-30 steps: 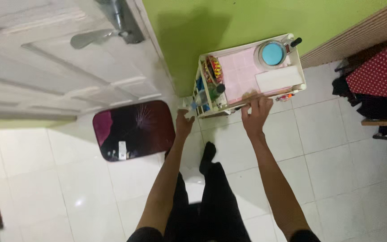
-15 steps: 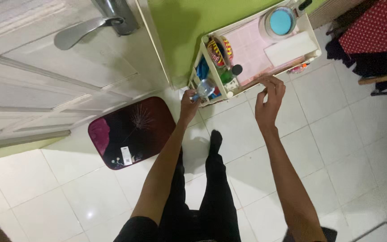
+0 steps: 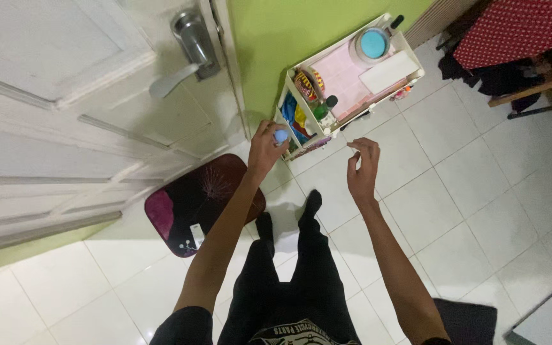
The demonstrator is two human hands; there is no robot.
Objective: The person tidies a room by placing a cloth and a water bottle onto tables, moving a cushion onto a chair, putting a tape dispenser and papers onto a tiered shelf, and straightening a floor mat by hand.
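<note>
Overhead, from the head camera: left hand (image 3: 264, 148) closed around a small clear bottle with a light blue cap (image 3: 281, 136), held just beside the near left corner of a cream plastic cart (image 3: 416, 69). Right hand (image 3: 362, 167) raised and loosely cupped, thumb and forefinger nearly meeting, nothing visibly gripped; just short of the cart's front edge, not touching it. On the cart's pink top shelf: a round blue lid (image 3: 373, 43), a white rectangular box (image 3: 390, 71), a red and yellow packet (image 3: 305, 85), a dark-capped green bottle (image 3: 326, 106). Dark red mat (image 3: 193, 204) on white floor tiles by a white door with a silver lever handle (image 3: 183, 61). Green wall (image 3: 289, 32) behind the cart. Black trousers below.
</note>
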